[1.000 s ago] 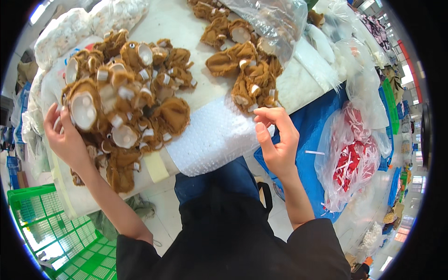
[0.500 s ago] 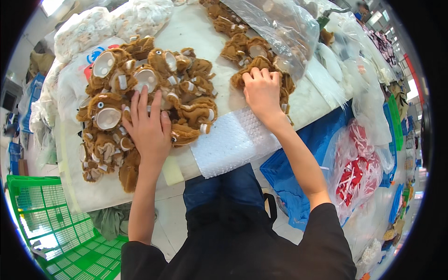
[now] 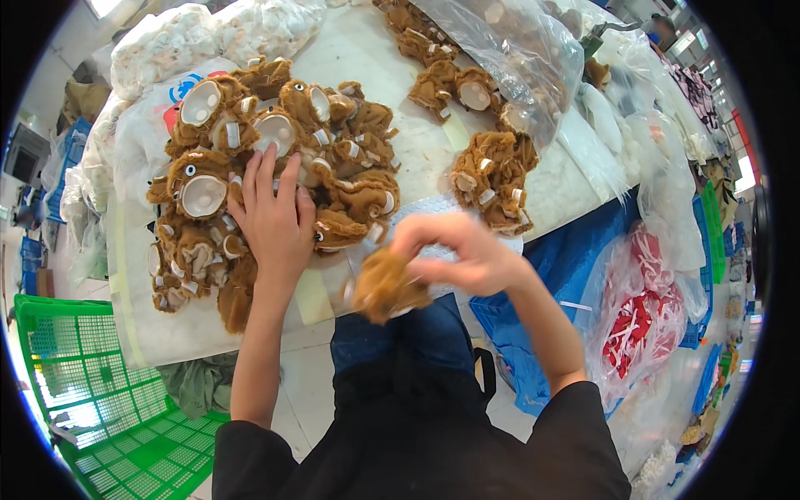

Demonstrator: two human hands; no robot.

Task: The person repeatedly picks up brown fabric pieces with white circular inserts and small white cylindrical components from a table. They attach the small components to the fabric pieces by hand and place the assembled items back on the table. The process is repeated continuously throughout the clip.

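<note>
My right hand (image 3: 467,250) pinches a brown plush piece (image 3: 386,287), smeared by motion, near the table's front edge. On the pile of brown plush toy skins (image 3: 267,125) at the left rests my left hand (image 3: 273,204), palm down with its fingers stretched out. Several skins in that pile show a round pale disc, an eye or white tabs. A smaller heap of plush skins (image 3: 493,179) lies to the right of my right hand. Bubble wrap (image 3: 433,202) lies partly hidden beneath that hand.
A clear plastic bag (image 3: 508,50) with more brown pieces lies at the far right of the table (image 3: 342,50). Stuffed white bags (image 3: 167,46) stand far left. A green crate (image 3: 92,375) is low left; a blue crate (image 3: 533,308) and a bag of red pieces (image 3: 637,325) are low right.
My right hand has lifted a plush piece off the right heap and brought it left and nearer, over the table edge. My left hand stays on the pile.
</note>
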